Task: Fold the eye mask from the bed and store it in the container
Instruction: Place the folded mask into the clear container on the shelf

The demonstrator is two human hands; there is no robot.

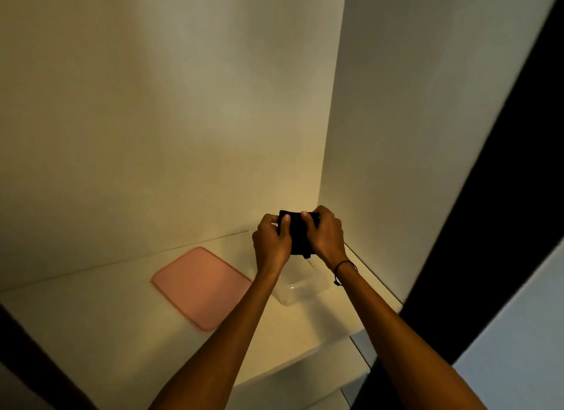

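A white bench set into a wall corner spreads below the grip. On it, down and to the left of the grip, lies a flat pink lid. Directly beneath the grip stands a clear container, open-topped. The folded black eye mask is held up in the air, pinched at its two sides: left hand and right hand each closed on it, thumbs on its near face.

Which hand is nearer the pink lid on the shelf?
Left. The left hand grips the folded eye mask on the side facing the pink lid; the right hand holds its far side.
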